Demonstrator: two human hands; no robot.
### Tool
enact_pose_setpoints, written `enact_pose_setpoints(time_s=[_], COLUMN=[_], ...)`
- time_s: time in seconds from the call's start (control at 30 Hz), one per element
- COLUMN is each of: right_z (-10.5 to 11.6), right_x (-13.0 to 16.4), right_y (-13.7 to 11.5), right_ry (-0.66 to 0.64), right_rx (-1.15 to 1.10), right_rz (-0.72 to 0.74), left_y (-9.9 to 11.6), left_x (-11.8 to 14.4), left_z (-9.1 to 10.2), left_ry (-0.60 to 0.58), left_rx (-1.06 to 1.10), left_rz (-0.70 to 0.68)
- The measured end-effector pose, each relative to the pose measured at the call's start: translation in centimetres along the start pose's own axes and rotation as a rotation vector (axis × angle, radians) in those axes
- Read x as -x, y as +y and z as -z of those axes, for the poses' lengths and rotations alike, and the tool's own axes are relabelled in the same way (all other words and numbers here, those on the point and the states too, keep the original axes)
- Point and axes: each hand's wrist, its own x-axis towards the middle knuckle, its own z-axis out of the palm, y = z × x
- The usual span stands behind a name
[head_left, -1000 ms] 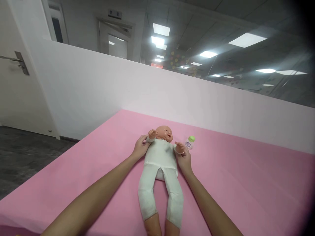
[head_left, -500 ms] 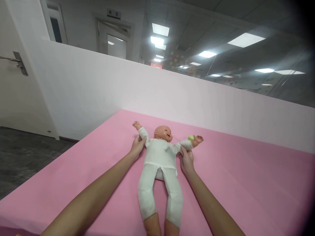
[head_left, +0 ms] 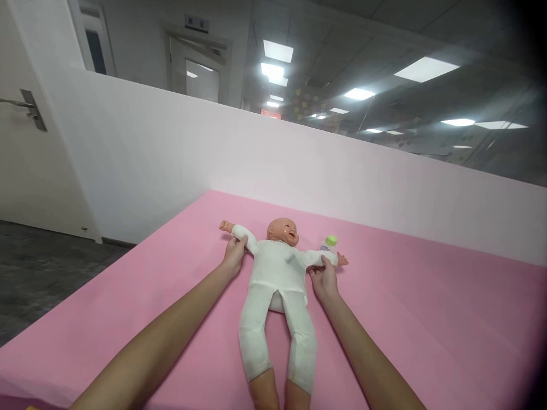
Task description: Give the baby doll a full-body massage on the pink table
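A baby doll (head_left: 280,267) with a white cloth body lies on its back on the pink surface (head_left: 171,330), its head towards the low wall and its arms spread wide. My left hand (head_left: 235,255) is closed around the doll's arm on the left side, thumb on top of the sleeve. On the other side, my right hand (head_left: 325,277) grips the doll's other arm, with the thumb over the sleeve and the fingers beneath. Just behind that arm stands a small bottle (head_left: 331,241) with a green cap; its lower part is hidden by the arm.
A low white wall (head_left: 273,159) borders the far side of the pink surface. Off to the left are a door (head_left: 29,159) with a metal handle and the dark floor (head_left: 25,279). Something yellow (head_left: 32,408) shows barely at the bottom left edge.
Both doll arms have moved lower and out to the sides, with my hands holding them. More of the green-capped bottle now shows behind the right-side arm.
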Motion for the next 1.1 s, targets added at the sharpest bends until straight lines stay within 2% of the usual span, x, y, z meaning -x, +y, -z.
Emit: enact_pose_setpoints(time_s=[0.2,0.4,0.6,0.77,0.87,0.93,1.1], right_z=[0.0,0.1,0.0,-0.3,-0.4,-0.5,-0.5], right_x=[-0.2,-0.6,-0.3,0.1,0.2,0.2,0.2], right_y=[0.1,0.0,-0.9,-1.4,-1.5,-1.3,-0.2], right_ry=[0.049,0.025,0.006,-0.024,-0.042,-0.039,0.026], right_rx=[-0.078,-0.075,-0.074,-0.108,-0.117,-0.117,-0.142], right_rz=[0.001,-0.005,-0.153,-0.315,-0.352,-0.335,-0.180], left_y=[0.2,1.3,1.8,1.6,1.2,0.8,0.1], left_x=[0.2,0.8,1.5,1.7,1.8,1.8,1.8], left_z=[-0.1,-0.5,-1.0,-1.4,-1.5,-1.5,-1.3], left_ry=[0.043,-0.022,-0.049,0.004,0.045,0.076,0.098], left_rx=[0.018,0.037,0.114,0.186,0.209,0.216,0.227], left_rz=[0.015,0.179,0.284,0.272,0.235,0.201,0.105])
